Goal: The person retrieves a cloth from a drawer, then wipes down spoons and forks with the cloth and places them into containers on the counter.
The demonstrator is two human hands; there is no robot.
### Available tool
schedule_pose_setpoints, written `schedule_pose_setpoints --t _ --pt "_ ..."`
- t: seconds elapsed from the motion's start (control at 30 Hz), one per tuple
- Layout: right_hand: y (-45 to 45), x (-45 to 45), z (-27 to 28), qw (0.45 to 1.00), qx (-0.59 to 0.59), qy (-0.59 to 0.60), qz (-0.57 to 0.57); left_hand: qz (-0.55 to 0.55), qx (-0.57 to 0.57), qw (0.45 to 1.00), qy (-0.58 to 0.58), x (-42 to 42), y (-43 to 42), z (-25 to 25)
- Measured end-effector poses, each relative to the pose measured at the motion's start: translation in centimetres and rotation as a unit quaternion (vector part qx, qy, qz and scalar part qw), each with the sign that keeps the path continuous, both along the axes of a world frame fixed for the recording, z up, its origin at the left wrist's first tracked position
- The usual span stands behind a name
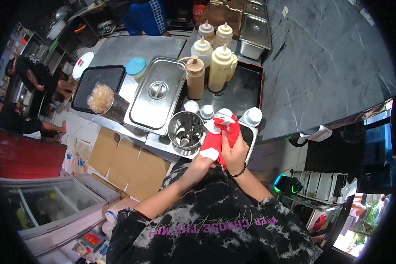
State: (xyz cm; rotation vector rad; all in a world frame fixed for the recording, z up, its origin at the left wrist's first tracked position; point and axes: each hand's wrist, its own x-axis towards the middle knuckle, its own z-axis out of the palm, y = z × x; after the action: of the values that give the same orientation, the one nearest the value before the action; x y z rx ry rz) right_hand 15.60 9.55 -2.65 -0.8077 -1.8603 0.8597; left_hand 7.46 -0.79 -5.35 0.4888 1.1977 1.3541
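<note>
A red and white cloth (pixel 212 143) is bunched between my two hands, in front of my chest. My left hand (pixel 197 170) is closed around its lower white end. My right hand (pixel 235 154), with a dark bracelet at the wrist, grips the red part higher up. Whether anything is wrapped inside the cloth is hidden. Just left of the cloth stands a round metal container (pixel 171 127) with metal cutlery (pixel 188 135) in it. Small white-capped containers (pixel 207 111) stand behind it, and another white-capped one (pixel 253 116) is to the right.
Several squeeze bottles (pixel 220 68) stand on a dark tray (pixel 246 83). Left of them lies a lidded steel pan (pixel 152 99), then a perforated metal holder (pixel 116 110) with a plastic bag. A dark countertop (pixel 321 66) runs along the right. People (pixel 33 79) are at the far left.
</note>
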Motion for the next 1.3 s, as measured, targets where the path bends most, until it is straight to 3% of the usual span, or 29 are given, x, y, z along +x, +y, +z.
schedule_pose_setpoints --t 0.07,0.13,0.17,0.27,0.33,0.37,0.4,0.47,0.53,0.6,0.67,0.73,0.83,0.93,1.0,1.1,1.13,1.2,1.23,1.27,1.3 --pt "0.1 0.1 0.2 0.998 0.038 -0.025 0.032 0.02 -0.014 1.0 0.005 -0.1 0.1 0.0" --pt "0.6 0.3 0.1 0.993 0.065 -0.065 0.078 -0.018 0.043 0.99 0.132 -1.1 0.3 -0.5" --pt "0.9 0.5 0.7 0.993 0.041 -0.063 0.09 0.062 0.098 0.979 0.165 -0.5 0.4 -0.5" --pt "2.4 1.8 1.2 0.987 -0.085 -0.022 0.132 0.034 0.083 0.988 0.127 -1.4 0.5 3.3" --pt "3.4 3.7 1.8 0.981 -0.102 -0.029 0.165 0.0 0.074 0.993 0.087 -2.9 0.5 4.1" --pt "3.8 4.7 1.0 0.966 -0.177 0.064 0.178 -0.052 0.091 0.993 0.054 -3.8 0.4 4.0" --pt "4.3 5.6 -0.1 0.937 -0.249 0.155 0.189 -0.105 0.108 0.988 0.02 -4.4 0.2 4.0" --pt "5.6 6.2 0.8 0.849 -0.34 0.314 0.256 -0.086 0.086 0.993 0.006 -4.9 -0.1 5.3" --pt "6.5 6.6 -0.7 0.799 -0.452 0.35 0.185 -0.11 0.078 0.991 -0.024 -5.5 -0.4 6.6" --pt "6.2 5.6 -1.1 0.787 -0.456 0.33 0.251 -0.16 0.048 0.986 -0.023 -5.9 -0.8 6.6" --pt "4.2 3.4 -1.1 0.736 -0.5 0.358 0.282 -0.177 0.084 0.979 -0.05 -5.4 -0.8 6.8" --pt "3.1 3.4 -3.2 0.708 -0.558 0.303 0.309 -0.18 0.057 0.98 -0.064 -4.8 -0.9 5.8" --pt "1.9 3.4 -5.6 0.626 -0.614 0.334 0.346 -0.228 0.025 0.97 -0.084 -5.9 -0.9 5.5" --pt "1.5 2.5 -3.3 0.667 -0.551 0.281 0.416 -0.229 0.012 0.961 -0.154 -7.1 -1.1 4.8" --pt "1.5 0.3 -1.7 0.624 -0.47 0.318 0.536 -0.222 0.021 0.953 -0.207 -7.4 -1.5 3.9" --pt "-0.4 -0.5 0.9 0.674 -0.509 0.341 0.412 -0.198 0.018 0.933 -0.301 -7.0 -1.6 2.5" --pt "-1.2 -0.8 0.5 0.666 -0.57 0.348 0.334 -0.188 0.027 0.919 -0.344 -6.5 -1.5 2.1" --pt "-2.1 -2.7 -1.1 0.541 -0.58 0.476 0.38 -0.21 0.024 0.885 -0.416 -5.9 -1.6 1.7" --pt "-1.6 -3.1 -2.2 0.48 -0.575 0.5 0.434 -0.209 0.022 0.902 -0.378 -5.9 -1.5 1.4" --pt "-1.2 -3.2 -2.9 0.442 -0.584 0.497 0.465 -0.208 0.021 0.917 -0.339 -6.1 -1.2 1.3" --pt "-0.5 -3.4 -2.9 0.466 -0.57 0.469 0.488 -0.203 0.013 0.942 -0.267 -6.4 -1.0 2.0"
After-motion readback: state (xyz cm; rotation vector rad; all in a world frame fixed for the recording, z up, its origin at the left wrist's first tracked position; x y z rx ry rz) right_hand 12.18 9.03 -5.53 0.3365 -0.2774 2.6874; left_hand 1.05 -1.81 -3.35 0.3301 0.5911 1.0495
